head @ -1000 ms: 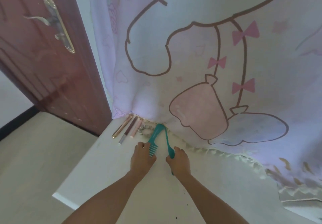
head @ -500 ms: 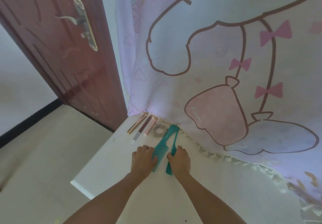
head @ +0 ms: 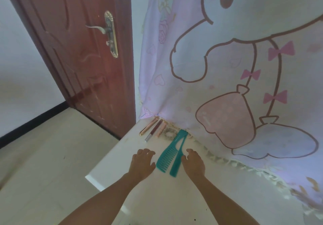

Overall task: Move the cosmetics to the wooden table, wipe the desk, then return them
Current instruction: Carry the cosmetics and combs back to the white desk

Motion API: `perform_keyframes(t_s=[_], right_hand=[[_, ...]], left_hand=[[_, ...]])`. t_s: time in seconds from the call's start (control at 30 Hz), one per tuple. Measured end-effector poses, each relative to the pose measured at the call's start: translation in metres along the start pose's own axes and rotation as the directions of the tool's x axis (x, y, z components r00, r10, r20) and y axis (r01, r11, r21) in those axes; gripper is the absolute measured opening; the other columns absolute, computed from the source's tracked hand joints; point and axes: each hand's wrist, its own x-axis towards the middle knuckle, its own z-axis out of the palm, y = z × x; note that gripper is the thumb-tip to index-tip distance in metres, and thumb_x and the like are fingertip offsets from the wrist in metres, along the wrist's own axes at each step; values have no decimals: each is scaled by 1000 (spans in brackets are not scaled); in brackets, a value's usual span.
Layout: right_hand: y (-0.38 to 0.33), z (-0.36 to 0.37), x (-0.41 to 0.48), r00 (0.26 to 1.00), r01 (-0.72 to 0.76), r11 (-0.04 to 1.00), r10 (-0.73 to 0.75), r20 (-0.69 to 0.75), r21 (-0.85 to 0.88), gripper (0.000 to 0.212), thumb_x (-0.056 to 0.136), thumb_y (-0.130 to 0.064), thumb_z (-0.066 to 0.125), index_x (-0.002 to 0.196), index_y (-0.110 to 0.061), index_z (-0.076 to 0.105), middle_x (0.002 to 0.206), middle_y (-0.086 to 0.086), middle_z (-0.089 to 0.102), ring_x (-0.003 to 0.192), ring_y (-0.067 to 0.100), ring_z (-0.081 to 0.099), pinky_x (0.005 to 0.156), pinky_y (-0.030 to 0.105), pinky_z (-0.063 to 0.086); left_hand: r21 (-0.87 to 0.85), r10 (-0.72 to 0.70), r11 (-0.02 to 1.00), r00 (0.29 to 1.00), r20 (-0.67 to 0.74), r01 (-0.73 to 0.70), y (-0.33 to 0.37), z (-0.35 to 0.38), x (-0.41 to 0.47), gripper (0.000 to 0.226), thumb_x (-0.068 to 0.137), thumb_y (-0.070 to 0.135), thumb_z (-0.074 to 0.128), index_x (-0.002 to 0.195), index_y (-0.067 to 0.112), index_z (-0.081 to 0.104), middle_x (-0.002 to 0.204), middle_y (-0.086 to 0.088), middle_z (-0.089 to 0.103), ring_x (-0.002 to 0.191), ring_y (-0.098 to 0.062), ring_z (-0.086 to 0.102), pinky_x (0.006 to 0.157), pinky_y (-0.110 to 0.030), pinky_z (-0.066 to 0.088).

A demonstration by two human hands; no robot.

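Observation:
Two teal combs lie side by side on the white desk (head: 150, 195): a wide-toothed comb (head: 165, 156) on the left and a narrow comb (head: 176, 163) on the right. My left hand (head: 142, 163) rests on the desk just left of them, fingers relaxed, holding nothing. My right hand (head: 193, 163) lies just right of the narrow comb, also empty. Behind the combs, against the cloth, lie a gold tube (head: 148, 126), a dark-red tube with a silver cap (head: 153, 130), a pink tube (head: 161, 128) and a pale scrunchie (head: 168, 133).
A pink cartoon-printed cloth (head: 236, 67) hangs behind the desk, its fringed hem lying on the desktop at the right. A dark-red door (head: 83, 50) with a metal handle stands at the left. Tiled floor lies beyond the desk's left edge (head: 104, 156).
Both hands have let go of the combs and moved apart to either side. The two combs now lie together, nearer the desk's front than a second ago.

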Motion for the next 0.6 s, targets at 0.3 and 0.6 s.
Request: perform_keyframes(t_s=[0.3,0.6], right_hand=[[-24,-35,-16,981,186,953,-193,-8,-238,40,97,-32,39,134,-17,40,131,3,45,120,18,42,95,28,38],[-96,-30,-47,845,463,757,-534,-29,-461,42,92,-43,41,127,-22,49,136,1,46,127,17,37,106,33,25]], left_hand=[[141,159,980,977,-144,-139,-8,-43,-5,45,94,38,37,137,25,35,145,5,33,133,-14,26,106,-31,25],[261,224,958,883,-411,-122,-61,-102,-50,43,89,43,45,113,12,64,124,-11,59,119,-30,52,94,-44,43]])
